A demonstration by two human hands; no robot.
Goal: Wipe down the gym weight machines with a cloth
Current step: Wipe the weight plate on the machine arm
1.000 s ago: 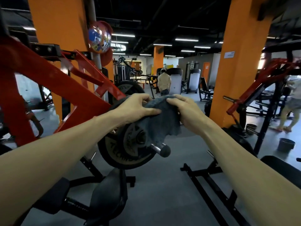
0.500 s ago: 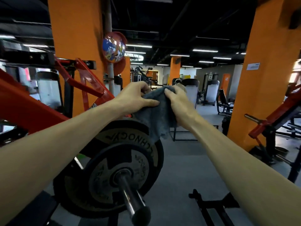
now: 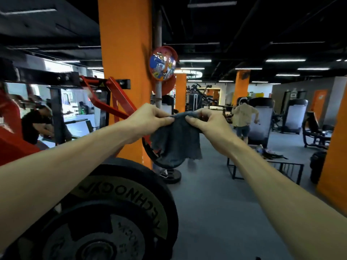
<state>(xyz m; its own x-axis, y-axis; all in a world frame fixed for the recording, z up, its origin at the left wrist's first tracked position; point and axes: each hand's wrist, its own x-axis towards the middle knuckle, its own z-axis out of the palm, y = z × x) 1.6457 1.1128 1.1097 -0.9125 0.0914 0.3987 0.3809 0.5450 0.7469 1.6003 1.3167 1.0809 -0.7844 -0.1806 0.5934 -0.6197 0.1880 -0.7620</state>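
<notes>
Head view shows first the orange pillar (image 3: 124,53), which rises behind the left hand and is the biggest thing in sight. Below the left forearm, close to the camera, hang two black weight plates (image 3: 131,203) of the red weight machine (image 3: 116,98); the front plate is smaller and lies against the larger one, which carries pale lettering. The red frame of this machine runs from the far left up to a point just behind the left wrist. Beyond the right hand, well apart from it, a person in a pale shirt (image 3: 243,115) stands on the grey floor (image 3: 210,203) with the back to the camera, near some grey padded machines (image 3: 260,117). Above the hands a round mirror (image 3: 163,63) with a red rim is fixed to a pole beside the pillar. Between the two hands hangs the dark grey cloth (image 3: 176,139), held up in the air, above the plates and not touching them. The left hand (image 3: 150,119) pinches its upper edge with thumb and fingertips, and the right hand (image 3: 208,122) pinches the same edge just beside it, so the cloth drops down loose under both.
</notes>
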